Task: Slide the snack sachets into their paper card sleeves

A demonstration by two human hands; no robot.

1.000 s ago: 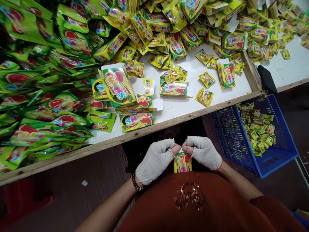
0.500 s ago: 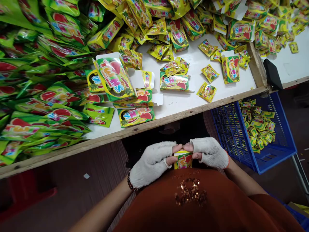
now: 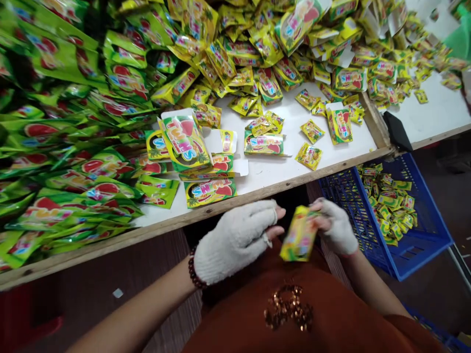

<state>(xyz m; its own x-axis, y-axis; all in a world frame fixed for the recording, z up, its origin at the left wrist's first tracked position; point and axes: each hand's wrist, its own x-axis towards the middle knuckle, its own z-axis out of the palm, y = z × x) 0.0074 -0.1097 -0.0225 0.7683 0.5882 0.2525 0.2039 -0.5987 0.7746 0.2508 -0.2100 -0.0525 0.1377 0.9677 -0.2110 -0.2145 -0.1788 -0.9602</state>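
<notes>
Both my hands wear pale fingerless gloves. My right hand (image 3: 334, 225) grips one end of a small yellow-green candy box (image 3: 300, 234), which is blurred by motion and tilted in front of my body. My left hand (image 3: 239, 240) is apart from the box, just left of it, with thumb and fingers parted and nothing between them. On the table edge above my left hand lie several candy boxes, among them a flat one (image 3: 210, 191) and an upright one with its flap up (image 3: 184, 139).
Green candy pouches (image 3: 84, 176) heap up on the left of the white table (image 3: 265, 171). Yellow packets and boxes pile along the back. A wooden rim (image 3: 294, 182) borders the table. A blue crate (image 3: 423, 245) of small boxes stands below right, near a black object (image 3: 397, 131).
My left hand has let go of the candy box. My right hand has carried it slightly right, away from the left hand. The camera view has shifted a little.
</notes>
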